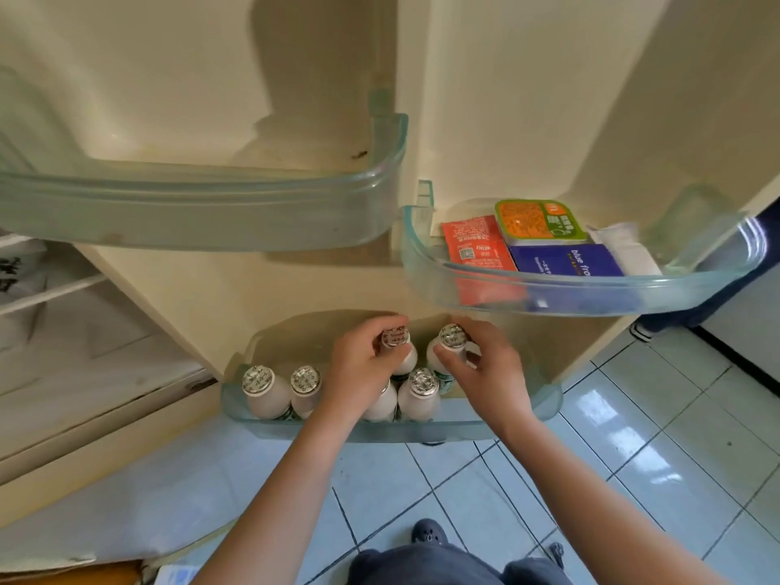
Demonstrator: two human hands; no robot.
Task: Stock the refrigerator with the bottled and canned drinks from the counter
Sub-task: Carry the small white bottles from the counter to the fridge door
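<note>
Several small white drink bottles with foil caps stand in the lowest clear door bin (548,405) of the open refrigerator door. My left hand (363,365) grips the neck of one bottle (396,337) at the back of the bin. My right hand (494,365) holds a second bottle (451,336) just to its right, thumb and fingers around the neck. Two bottles (258,380) stand at the bin's left end, and another bottle (423,384) stands in front between my hands. One more is partly hidden under my left hand.
An upper left door bin (202,213) holds nothing I can see. The upper right bin (591,289) carries sauce packets and a green-rimmed tub (538,221). Refrigerator shelves (46,289) lie to the left. Pale tiled floor (633,458) and my shoe (428,532) are below.
</note>
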